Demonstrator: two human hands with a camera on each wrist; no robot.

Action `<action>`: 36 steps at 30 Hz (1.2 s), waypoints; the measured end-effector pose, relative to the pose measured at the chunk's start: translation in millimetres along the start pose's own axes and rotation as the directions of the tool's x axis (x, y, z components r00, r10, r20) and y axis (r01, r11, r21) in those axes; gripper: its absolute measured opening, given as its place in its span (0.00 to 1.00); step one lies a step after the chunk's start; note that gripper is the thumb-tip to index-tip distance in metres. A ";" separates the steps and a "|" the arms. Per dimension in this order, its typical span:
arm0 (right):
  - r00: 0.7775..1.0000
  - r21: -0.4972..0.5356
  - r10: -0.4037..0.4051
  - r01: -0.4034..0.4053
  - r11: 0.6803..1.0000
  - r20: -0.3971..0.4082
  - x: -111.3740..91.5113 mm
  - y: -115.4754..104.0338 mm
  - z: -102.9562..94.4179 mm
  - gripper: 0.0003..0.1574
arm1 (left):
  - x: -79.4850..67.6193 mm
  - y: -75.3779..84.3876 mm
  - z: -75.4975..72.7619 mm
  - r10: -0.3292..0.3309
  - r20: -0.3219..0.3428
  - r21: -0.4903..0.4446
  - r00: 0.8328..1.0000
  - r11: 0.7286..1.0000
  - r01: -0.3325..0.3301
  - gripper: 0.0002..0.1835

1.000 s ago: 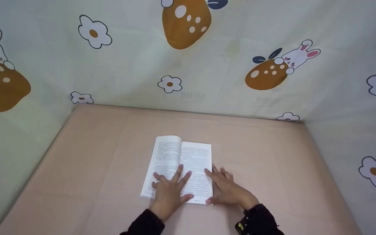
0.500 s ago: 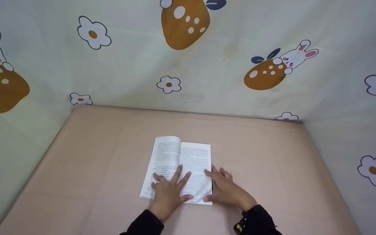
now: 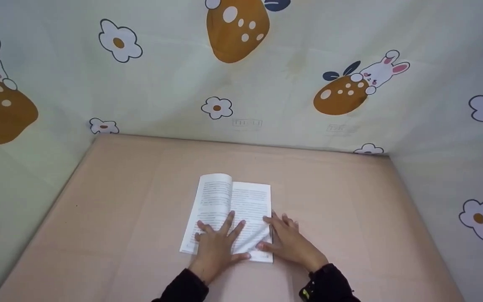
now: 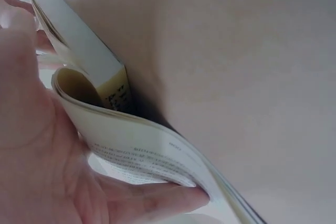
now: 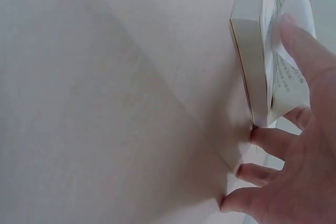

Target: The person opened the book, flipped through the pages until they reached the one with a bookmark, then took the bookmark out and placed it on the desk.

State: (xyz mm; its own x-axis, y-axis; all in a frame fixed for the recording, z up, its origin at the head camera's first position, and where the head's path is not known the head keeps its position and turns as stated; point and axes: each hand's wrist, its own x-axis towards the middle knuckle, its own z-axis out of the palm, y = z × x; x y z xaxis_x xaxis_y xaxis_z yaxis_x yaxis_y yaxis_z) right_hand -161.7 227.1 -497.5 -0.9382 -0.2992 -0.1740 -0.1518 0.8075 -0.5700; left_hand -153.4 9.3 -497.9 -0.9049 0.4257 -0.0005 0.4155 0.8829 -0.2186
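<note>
An open book with printed pages lies on the table in the head view. My left hand rests across its left page and gutter, fingers spread. In the left wrist view, its thumb presses the curved pages. At the book's right edge is my right hand, index fingertip on the page margin. Its thumb pushes the lower right corner of the top page, which buckles in a diagonal fold. The right wrist view shows this thumb against the raised page, while other fingertips touch the table beside the book.
The table has a pinkish-beige cover. Fabric walls printed with rabbits, flowers and brown fruit stand at its back and both sides.
My right thumb has slid inward from the book's lower right corner, and the top page's corner has lifted and buckled. My left hand has stayed almost in place.
</note>
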 end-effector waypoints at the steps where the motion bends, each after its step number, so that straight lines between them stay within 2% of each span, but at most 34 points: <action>1: 1.000 0.006 0.007 -0.007 1.000 -0.001 0.2 0.1 -0.3 0.52 | 0.2 -0.1 0.6 0.002 -0.018 0.019 1.000 1.000 -0.001 0.43; 4: 1.000 0.031 0.030 -0.030 0.999 0.007 0.8 0.3 -0.9 0.63 | 0.4 -0.5 0.4 0.006 -0.048 0.032 0.999 0.999 -0.004 0.38; 8: 0.999 0.050 0.038 -0.039 0.998 0.024 1.8 -0.9 -2.4 0.74 | 1.3 -1.3 -0.6 0.011 -0.029 0.001 1.000 1.000 -0.011 0.33; 13: 0.999 0.001 0.008 -0.008 1.000 0.052 2.4 -0.5 -3.1 0.67 | 1.5 -0.9 0.5 0.008 0.002 -0.066 1.000 0.998 -0.008 0.33; 17: 0.997 -0.025 -0.031 0.033 0.999 0.067 3.6 -0.2 -4.3 0.61 | 0.2 -1.2 1.8 -0.004 -0.029 -0.085 1.000 0.996 0.002 0.33; 24: 0.997 -0.004 -0.007 0.007 1.000 0.080 5.1 -1.1 -5.8 0.61 | -4.0 -5.6 1.1 -0.003 -0.089 -0.203 0.996 0.979 -0.015 0.32; 30: 0.996 0.010 0.015 -0.016 1.000 0.092 4.5 -0.5 -6.0 0.62 | -8.4 -11.2 0.7 -0.028 -0.112 -0.329 0.993 0.944 -0.010 0.31; 36: 0.994 0.033 0.018 -0.022 0.999 0.104 3.9 -0.2 -5.8 0.62 | -11.6 -15.7 3.3 -0.062 -0.135 -0.333 0.989 0.943 0.014 0.30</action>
State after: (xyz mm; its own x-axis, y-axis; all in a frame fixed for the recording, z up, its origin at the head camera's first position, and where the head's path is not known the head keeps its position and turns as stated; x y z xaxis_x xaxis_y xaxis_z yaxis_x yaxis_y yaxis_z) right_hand -167.1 228.7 -493.4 -0.9035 -0.3356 -0.2666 -0.1212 0.7967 -0.5921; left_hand -149.7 -10.2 -497.6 -0.9080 0.3930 0.1450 0.4103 0.9042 0.1190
